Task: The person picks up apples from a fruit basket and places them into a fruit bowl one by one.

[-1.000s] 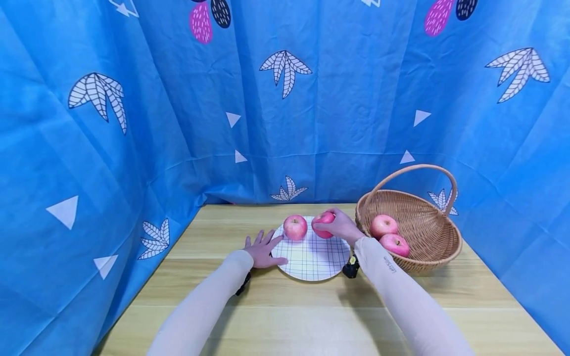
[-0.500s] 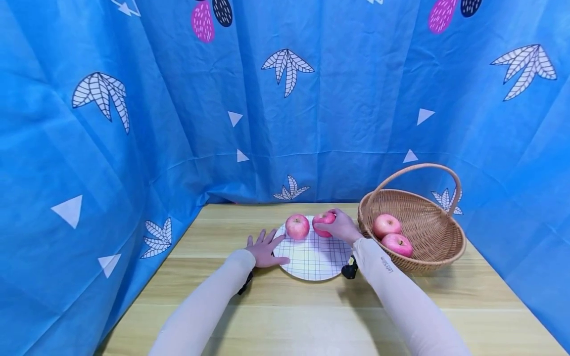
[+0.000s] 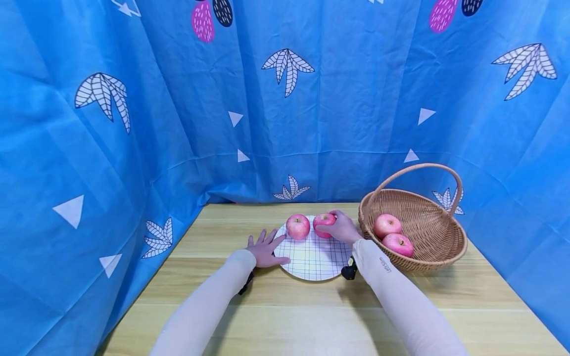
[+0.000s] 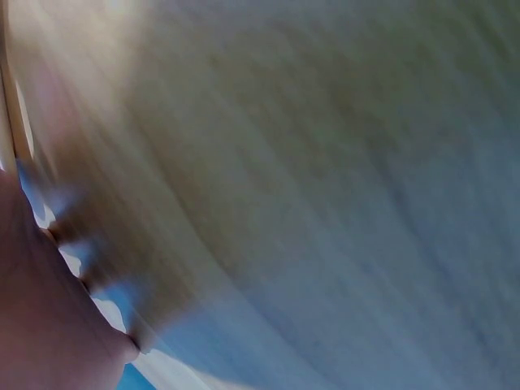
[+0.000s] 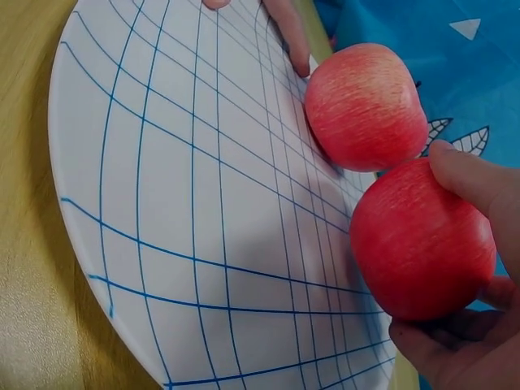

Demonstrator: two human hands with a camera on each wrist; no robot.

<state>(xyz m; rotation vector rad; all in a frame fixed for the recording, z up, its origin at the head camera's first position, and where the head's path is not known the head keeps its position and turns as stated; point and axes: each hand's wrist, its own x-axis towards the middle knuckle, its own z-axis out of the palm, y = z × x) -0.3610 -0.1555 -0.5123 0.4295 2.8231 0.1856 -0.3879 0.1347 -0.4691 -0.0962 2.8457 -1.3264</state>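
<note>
A white plate (image 3: 311, 262) with a blue grid lies on the table. My right hand (image 3: 343, 227) grips a red apple (image 5: 422, 244) at the plate's far right part, thumb on one side and fingers on the other. A second apple (image 3: 298, 227) sits just left of it on the plate; the right wrist view has this pinkish apple (image 5: 366, 107) right beside the held one. My left hand (image 3: 264, 251) spreads its fingers at the plate's left rim, thumb and forefinger over the edge. In the left wrist view only part of the left hand (image 4: 57, 309) shows, close to the wood.
To the right stands a wicker basket (image 3: 429, 237) with a tall arched handle, tilted toward me. Two apples, an upper apple (image 3: 387, 226) and a lower apple (image 3: 398, 244), lie in its left part. A blue patterned curtain (image 3: 285, 123) surrounds the wooden table (image 3: 285, 321) at the back and sides.
The head view has shifted slightly, moving the whole scene a little to the right. Both hands, the plate and the apples keep their places relative to one another.
</note>
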